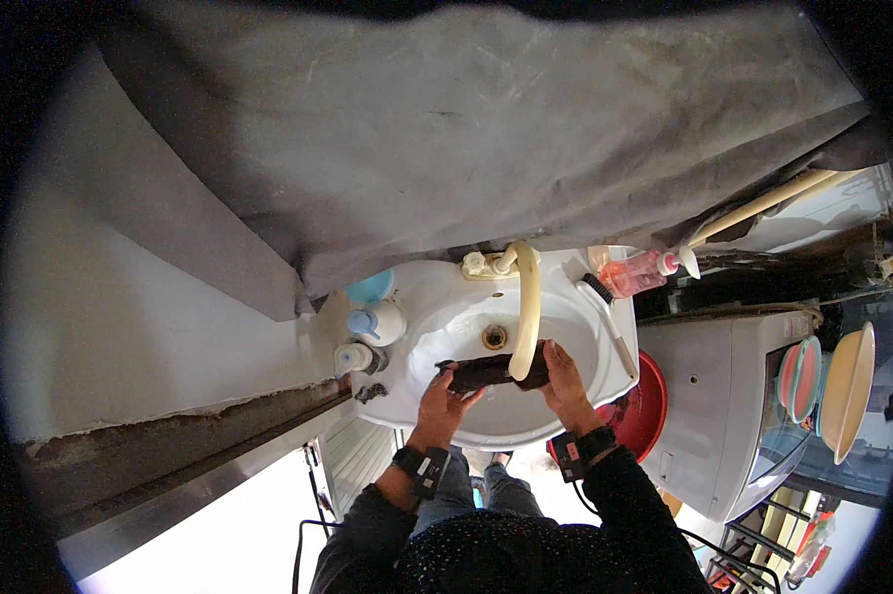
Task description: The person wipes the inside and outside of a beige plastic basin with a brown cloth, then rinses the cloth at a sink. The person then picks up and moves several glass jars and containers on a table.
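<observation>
A dark, wet-looking cloth-like item [483,373] stretches between my hands above the white wash basin [446,423]; what exactly it is I cannot tell. My left hand [444,405] grips its left end, thumb on top. Its right end is in my right hand [563,379]. A cream-coloured hose [527,312] runs from the faucet [483,263], and its mouth hangs over the dark item, hiding part of it. Behind the item the drain hole [494,337] shows in the bowl.
On the basin's right rim lies a scrub brush [611,327] beside a pink pump bottle [636,275]. Pump bottles [378,323] and a blue cup [371,286] crowd the left rim. A red tub [647,408] stands lower right, next to a washing machine [706,401] with basins [847,371] on top.
</observation>
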Demonstrator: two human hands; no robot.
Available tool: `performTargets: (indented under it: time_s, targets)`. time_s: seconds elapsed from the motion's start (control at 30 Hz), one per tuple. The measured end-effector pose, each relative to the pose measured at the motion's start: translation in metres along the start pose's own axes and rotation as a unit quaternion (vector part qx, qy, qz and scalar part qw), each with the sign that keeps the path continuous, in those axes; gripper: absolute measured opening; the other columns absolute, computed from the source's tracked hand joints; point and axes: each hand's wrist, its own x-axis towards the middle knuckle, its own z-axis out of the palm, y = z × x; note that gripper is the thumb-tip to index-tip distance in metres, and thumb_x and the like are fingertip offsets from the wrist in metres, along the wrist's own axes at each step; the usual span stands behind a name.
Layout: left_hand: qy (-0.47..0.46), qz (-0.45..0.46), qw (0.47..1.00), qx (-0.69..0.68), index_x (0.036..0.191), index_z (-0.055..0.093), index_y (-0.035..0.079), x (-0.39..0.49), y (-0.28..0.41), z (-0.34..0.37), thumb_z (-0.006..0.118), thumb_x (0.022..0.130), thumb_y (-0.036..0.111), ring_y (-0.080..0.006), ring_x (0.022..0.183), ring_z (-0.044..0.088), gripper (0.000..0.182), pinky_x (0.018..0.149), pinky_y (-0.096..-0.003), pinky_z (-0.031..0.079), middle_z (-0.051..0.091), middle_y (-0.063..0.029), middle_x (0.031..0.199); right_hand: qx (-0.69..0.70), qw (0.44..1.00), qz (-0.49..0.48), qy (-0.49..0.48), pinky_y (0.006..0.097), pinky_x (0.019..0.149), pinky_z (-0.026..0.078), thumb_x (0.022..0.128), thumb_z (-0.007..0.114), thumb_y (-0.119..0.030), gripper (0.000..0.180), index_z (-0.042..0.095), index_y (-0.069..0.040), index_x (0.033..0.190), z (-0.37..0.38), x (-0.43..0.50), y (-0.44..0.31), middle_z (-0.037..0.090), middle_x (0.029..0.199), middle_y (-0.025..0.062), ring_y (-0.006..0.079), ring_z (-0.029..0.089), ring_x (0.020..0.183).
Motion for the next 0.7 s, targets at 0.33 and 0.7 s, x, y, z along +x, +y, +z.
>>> performTargets:
  time_s: [0.33,0.7]
  targets:
    - [0.070,-0.119,0.990,0.033,0.119,0.055,0.000,0.027,-0.041,0.022,0.054,0.100,0.030,-0.0237,0.117,0.055,0.035,0.102,-0.0344,0.048,0.065,-0.0129,0.108,-0.116,0.992,-0.043,0.024,0.0369,0.095,0.049,0.078,0.071,0.001,0.028,0.063,-0.004,0.104,0.031,-0.027,0.033,0.061,0.117,0.0079,0.0206,0.060,0.106]
    - [-0.011,-0.059,0.998,-0.037,0.119,0.054,0.008,0.021,-0.079,0.024,0.049,0.095,0.003,-0.0209,0.099,0.062,0.025,0.089,-0.0346,0.052,0.062,-0.0070,0.110,-0.535,0.770,-0.305,0.166,0.0332,0.079,0.051,0.083,0.067,-0.003,0.030,0.059,0.001,0.111,0.016,0.033,0.046,0.062,0.100,0.0161,0.0258,0.063,0.088]
